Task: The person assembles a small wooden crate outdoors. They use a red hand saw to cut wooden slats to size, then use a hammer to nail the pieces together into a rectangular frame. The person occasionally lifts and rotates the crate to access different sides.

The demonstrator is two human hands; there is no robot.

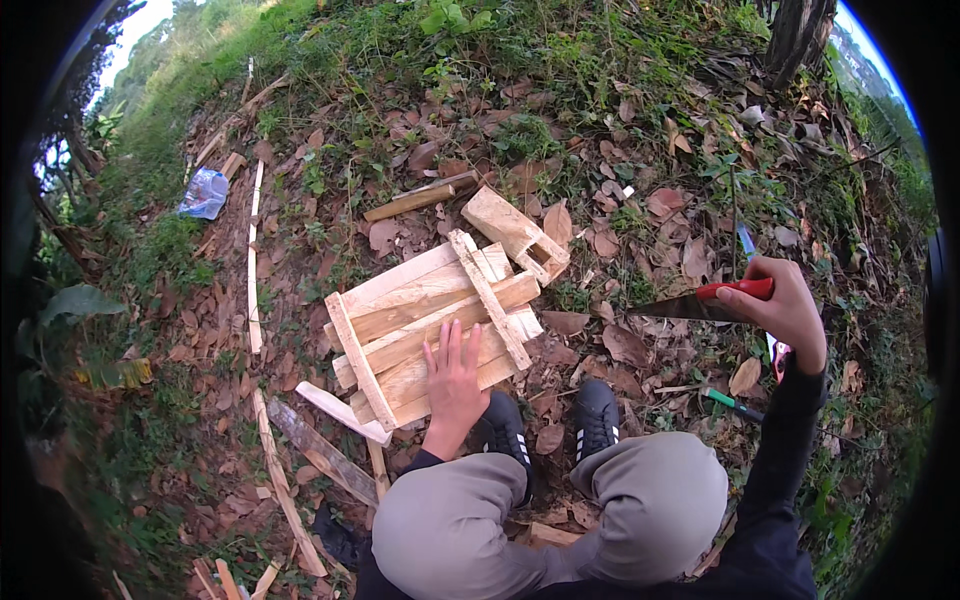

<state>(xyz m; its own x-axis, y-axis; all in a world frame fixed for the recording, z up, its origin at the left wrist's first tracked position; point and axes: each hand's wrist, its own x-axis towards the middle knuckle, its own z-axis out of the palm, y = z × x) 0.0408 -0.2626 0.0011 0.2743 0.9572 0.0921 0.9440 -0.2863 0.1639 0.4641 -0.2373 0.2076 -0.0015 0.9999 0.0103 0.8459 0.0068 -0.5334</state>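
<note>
A panel of pale wooden slats (400,290) lies on the leafy ground in front of my feet, with two narrow crosspieces running over it. My left hand (457,380) rests flat on its near slats, fingers stretched out. Off to the right, my right hand (785,305) is closed round the red handle of a hand saw (685,307). The dark, tapering blade points left toward the panel, raised and apart from it. Whether the blade has teeth is too small to tell.
Beyond the panel lie a hollow wooden box piece (510,225) and short offcuts (420,200). Long thin strips (255,260) and a weathered board (320,450) are at left, near a clear plastic container (205,193). A green-and-black tool (733,404) lies at right. A tree trunk (800,40) stands far right.
</note>
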